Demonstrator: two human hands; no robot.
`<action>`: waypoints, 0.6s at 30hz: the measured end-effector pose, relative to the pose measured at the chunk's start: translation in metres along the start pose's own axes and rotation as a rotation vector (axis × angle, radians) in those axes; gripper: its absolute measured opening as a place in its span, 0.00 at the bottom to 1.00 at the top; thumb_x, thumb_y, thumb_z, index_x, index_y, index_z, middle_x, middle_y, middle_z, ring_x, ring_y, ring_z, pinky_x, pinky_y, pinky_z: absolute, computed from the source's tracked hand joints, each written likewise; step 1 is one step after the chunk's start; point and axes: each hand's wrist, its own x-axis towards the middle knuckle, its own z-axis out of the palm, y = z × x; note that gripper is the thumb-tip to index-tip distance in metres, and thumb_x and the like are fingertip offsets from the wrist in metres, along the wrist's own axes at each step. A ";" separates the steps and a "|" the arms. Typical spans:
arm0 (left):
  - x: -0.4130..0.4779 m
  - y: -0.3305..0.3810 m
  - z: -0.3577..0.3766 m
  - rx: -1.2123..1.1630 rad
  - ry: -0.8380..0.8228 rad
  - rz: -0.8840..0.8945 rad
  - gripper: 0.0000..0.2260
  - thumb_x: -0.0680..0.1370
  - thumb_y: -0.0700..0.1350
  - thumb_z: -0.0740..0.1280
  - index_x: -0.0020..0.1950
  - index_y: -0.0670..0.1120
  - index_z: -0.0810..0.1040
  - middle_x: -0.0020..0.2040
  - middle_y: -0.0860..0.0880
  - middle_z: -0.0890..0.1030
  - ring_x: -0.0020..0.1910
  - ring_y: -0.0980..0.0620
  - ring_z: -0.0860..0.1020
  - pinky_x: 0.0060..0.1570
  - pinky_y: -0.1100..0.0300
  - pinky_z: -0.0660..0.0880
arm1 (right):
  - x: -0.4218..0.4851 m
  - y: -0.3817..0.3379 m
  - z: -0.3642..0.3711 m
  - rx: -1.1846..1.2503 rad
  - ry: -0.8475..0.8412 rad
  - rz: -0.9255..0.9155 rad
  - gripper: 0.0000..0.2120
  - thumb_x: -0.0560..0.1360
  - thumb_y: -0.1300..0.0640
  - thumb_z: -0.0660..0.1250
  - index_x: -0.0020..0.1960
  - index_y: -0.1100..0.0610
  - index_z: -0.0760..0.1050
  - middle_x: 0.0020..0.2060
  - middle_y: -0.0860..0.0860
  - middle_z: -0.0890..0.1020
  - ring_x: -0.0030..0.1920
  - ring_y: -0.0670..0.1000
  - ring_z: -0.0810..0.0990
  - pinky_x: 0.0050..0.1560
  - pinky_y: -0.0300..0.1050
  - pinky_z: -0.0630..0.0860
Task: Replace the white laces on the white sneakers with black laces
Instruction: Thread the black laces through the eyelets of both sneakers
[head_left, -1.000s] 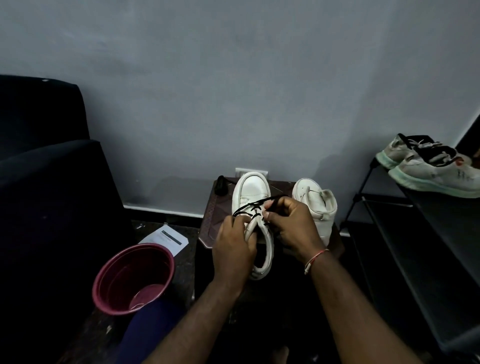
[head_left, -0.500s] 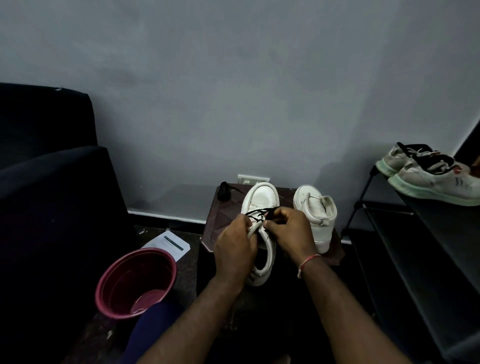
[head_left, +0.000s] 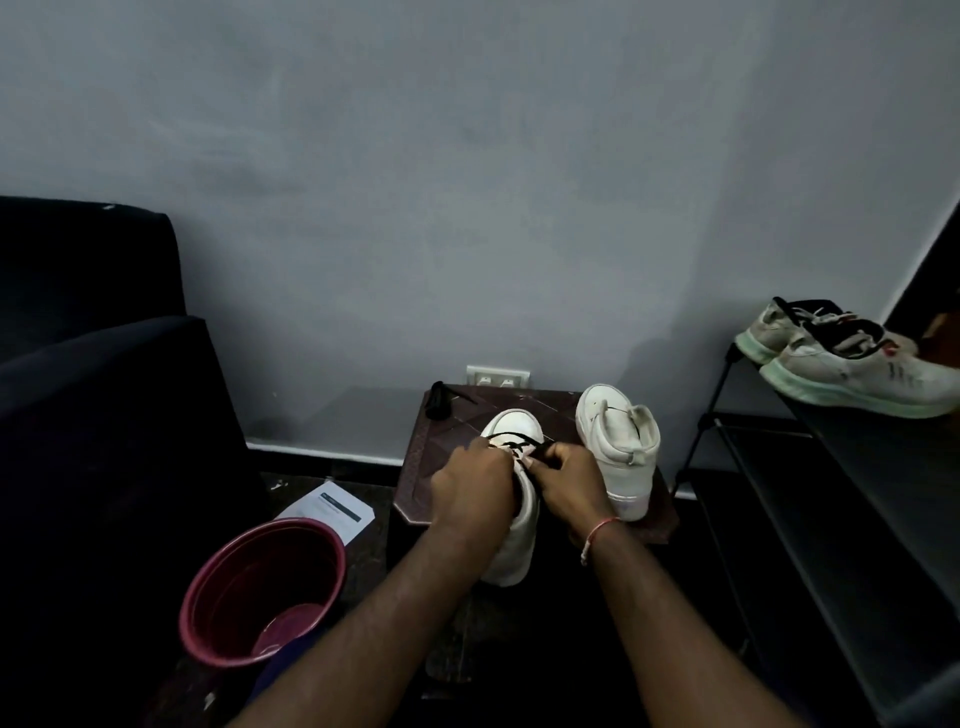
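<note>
The right hand (head_left: 569, 480) pinches the black lace (head_left: 524, 446) just over the eyelets, apparently to feed it across. The left hand (head_left: 470, 486) is curled round the upper of the sneaker (head_left: 511, 423), likely steadying it, toe toward the wall. About 2 crossings show. The other sneaker (head_left: 618, 447) waits beside it on the small table (head_left: 428, 467); a dark bundle (head_left: 436, 400), perhaps its lace, lies at the far corner.

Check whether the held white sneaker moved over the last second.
Yes. The toe of the held white sneaker dropped away from the wall socket, toward the person.
</note>
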 end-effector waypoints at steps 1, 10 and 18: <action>0.002 0.000 -0.001 0.020 -0.040 -0.039 0.09 0.77 0.45 0.64 0.56 0.47 0.78 0.56 0.47 0.77 0.57 0.45 0.76 0.49 0.53 0.75 | 0.001 0.000 0.000 -0.006 -0.005 -0.008 0.11 0.73 0.60 0.73 0.33 0.55 0.77 0.32 0.51 0.82 0.36 0.46 0.77 0.42 0.44 0.75; 0.015 0.008 -0.003 -0.058 -0.285 -0.056 0.15 0.80 0.43 0.60 0.66 0.43 0.73 0.65 0.41 0.73 0.65 0.41 0.70 0.62 0.54 0.68 | 0.018 -0.007 -0.004 -0.140 -0.179 -0.058 0.10 0.73 0.61 0.71 0.34 0.56 0.77 0.33 0.53 0.80 0.36 0.46 0.74 0.41 0.43 0.72; 0.029 0.002 0.003 -0.106 -0.115 -0.244 0.10 0.76 0.45 0.66 0.55 0.44 0.79 0.55 0.42 0.81 0.56 0.40 0.79 0.50 0.53 0.76 | 0.017 0.000 -0.006 -0.041 -0.236 0.007 0.26 0.71 0.38 0.62 0.35 0.62 0.77 0.31 0.52 0.79 0.35 0.48 0.74 0.41 0.47 0.71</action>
